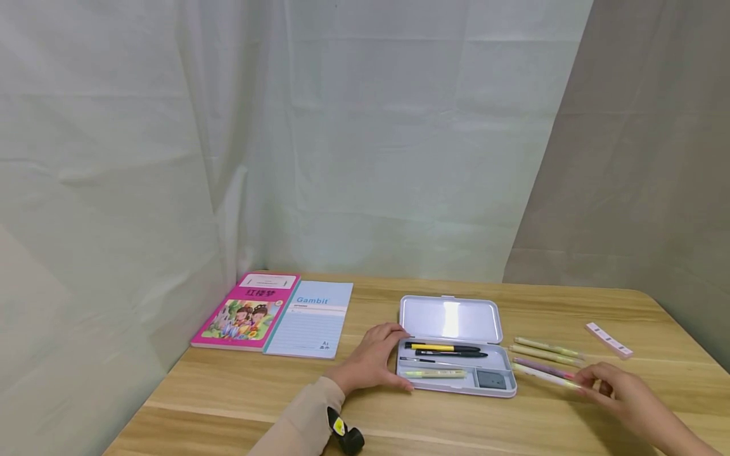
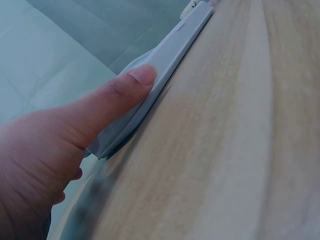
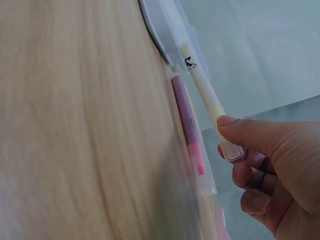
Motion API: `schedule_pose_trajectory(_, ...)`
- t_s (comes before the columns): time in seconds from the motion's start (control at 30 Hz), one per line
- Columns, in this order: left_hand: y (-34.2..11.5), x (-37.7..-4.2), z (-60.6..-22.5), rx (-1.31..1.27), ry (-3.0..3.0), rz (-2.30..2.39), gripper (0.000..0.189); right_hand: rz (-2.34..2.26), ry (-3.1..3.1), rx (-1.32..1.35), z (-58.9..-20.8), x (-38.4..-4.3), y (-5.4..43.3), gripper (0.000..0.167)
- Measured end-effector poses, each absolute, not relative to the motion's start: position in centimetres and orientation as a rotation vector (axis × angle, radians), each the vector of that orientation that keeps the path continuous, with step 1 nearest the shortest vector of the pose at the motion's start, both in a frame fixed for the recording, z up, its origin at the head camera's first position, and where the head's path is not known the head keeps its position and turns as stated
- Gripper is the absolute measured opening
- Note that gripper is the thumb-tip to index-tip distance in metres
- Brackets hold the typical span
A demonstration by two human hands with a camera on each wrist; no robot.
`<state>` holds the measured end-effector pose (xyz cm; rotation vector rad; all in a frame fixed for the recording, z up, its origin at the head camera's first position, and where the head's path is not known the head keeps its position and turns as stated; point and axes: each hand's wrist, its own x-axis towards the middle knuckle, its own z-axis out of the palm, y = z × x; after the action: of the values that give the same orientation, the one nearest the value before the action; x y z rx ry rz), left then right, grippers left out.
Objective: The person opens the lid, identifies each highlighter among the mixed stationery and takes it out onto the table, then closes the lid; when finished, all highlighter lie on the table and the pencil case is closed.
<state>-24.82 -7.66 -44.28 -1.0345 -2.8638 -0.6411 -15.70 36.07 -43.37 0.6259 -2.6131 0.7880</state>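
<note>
A white pencil case (image 1: pixel 422 318) lies with its lid up on the table. At its left end my left hand (image 1: pixel 369 358) grips it, the thumb (image 2: pixel 142 75) along the front wall and the fingers round the back left corner. Inside are a yellow-and-black pen (image 1: pixel 439 347), a black pen (image 1: pixel 453 354), a slim clear pen (image 1: pixel 430 361), a pale yellow highlighter (image 1: pixel 436 374) and a dark eraser (image 1: pixel 490 379). My right hand (image 1: pixel 624 392) pinches a white-and-yellow highlighter (image 3: pixel 204 87) by one end, the other end pointing at the case. Below it lies a purple highlighter (image 3: pixel 186 112).
Two more pale highlighters (image 1: pixel 547 348) lie right of the case. Beyond them is a pink strip (image 1: pixel 609 340) with dark marks. A pink book (image 1: pixel 228 310) and a light blue notebook (image 1: pixel 310 323) lie at the back left. Pale curtains (image 1: pixel 399 158) hang behind the table.
</note>
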Motion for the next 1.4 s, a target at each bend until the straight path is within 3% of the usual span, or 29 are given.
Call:
schedule_pose_trajectory(0.27, -7.6, -24.8, -44.2, -1.023, -2.878, -0.647, 0.095, 0.763, -2.618, 0.58, -43.8, -15.9, 36.2, 0.019)
schedule_pose_trajectory(1.4, -7.6, -24.9, -44.4, -1.029, -2.884, -0.621, 0.095, 0.597, -2.684, 0.599, -44.5, -16.3, 36.7, 0.021)
